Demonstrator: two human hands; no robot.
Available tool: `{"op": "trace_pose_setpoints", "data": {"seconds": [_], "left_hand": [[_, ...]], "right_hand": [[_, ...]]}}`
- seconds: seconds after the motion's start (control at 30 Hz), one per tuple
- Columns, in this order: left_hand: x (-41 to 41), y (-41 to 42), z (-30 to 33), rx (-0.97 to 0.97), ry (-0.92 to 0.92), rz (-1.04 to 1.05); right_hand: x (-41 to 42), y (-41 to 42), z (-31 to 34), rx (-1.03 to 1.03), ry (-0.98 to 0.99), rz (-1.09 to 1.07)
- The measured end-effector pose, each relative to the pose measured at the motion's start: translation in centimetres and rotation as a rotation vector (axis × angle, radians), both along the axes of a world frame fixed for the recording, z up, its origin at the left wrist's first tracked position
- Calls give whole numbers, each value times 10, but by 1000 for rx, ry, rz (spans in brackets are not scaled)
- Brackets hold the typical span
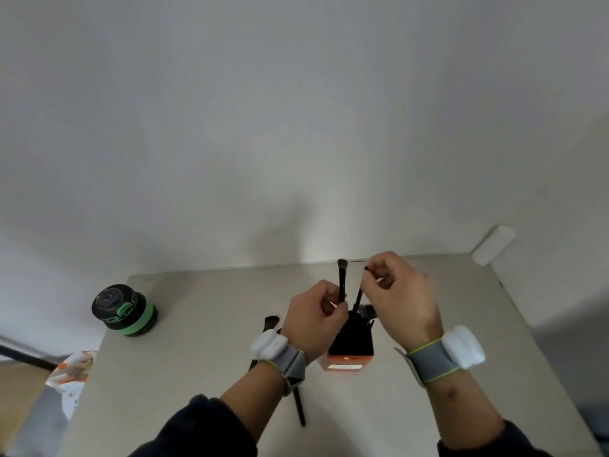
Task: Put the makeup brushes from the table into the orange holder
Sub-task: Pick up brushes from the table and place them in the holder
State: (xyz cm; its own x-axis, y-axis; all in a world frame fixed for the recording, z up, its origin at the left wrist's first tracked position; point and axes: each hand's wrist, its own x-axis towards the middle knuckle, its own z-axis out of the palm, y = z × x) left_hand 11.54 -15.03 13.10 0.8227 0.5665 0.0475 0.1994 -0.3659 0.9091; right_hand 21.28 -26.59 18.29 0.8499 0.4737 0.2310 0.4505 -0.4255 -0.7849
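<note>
The orange holder [349, 361] stands on the table, with several brushes' bristles [366, 311] sticking out of its dark opening. Above its left edge, my left hand [313, 319] pinches a black brush [341, 280] held upright, bristles on top. My right hand [398, 298] pinches a thin dark brush [358, 296] near its top, and the brush slants down into the holder. Another brush [271, 322] lies on the table left of my left wrist. A black handle [299, 407] shows below that wrist.
A black jar with a green band [127, 310] stands at the table's far left. A white and orange bag [71, 374] hangs off the left edge. A white block [492, 244] sits against the wall at the far right corner of the beige table [204, 357].
</note>
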Motion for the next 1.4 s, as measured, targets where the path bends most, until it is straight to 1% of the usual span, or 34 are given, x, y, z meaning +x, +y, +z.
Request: {"op": "trace_pose_setpoints", "data": {"seconds": [0.1,0.23,0.37,0.43,0.53,0.57,0.63,0.7,0.73,0.83,0.87,0.93,1.0,1.1,1.23,1.3,1.4], "left_hand": [[1,-2,-5,-4,38,-19],[0,-3,-10,-89,44,-33],[0,-5,-11,-153,69,-10],[1,-5,-11,-73,98,-1],[3,-4,-12,212,137,-3],[2,-4,-12,251,140,-8],[0,-4,-15,218,150,-16],[-2,-5,-20,186,177,-25],[-2,-5,-23,223,200,-35],[-2,-3,-34,419,279,-79],[-3,-2,-38,445,312,-82],[-5,-1,-45,423,365,-66],[-7,0,-49,401,379,-76],[-8,1,-48,389,342,-124],[-14,6,-46,348,257,-123],[-19,11,-42,274,197,-101],[-26,20,-32,117,113,-13]], "right_hand": [[2,-3,-18,-136,29,41],[3,-5,-37,-313,17,114],[5,-6,-47,-435,26,186],[6,-5,-50,-500,-2,220],[7,-5,-56,-574,-25,248],[7,-5,-58,-599,-30,255],[8,-6,-61,-634,-28,265],[8,-5,-63,-643,-17,265],[8,-5,-64,-646,-16,264],[7,-5,-66,-653,-15,264],[7,-5,-65,-651,-12,264],[7,-5,-63,-646,-7,268],[6,-4,-60,-632,-10,271],[2,-2,-53,-595,-16,268],[-6,6,-39,-530,-8,273],[-12,12,-33,-489,-15,266],[-25,25,-26,-404,-3,266]]}}
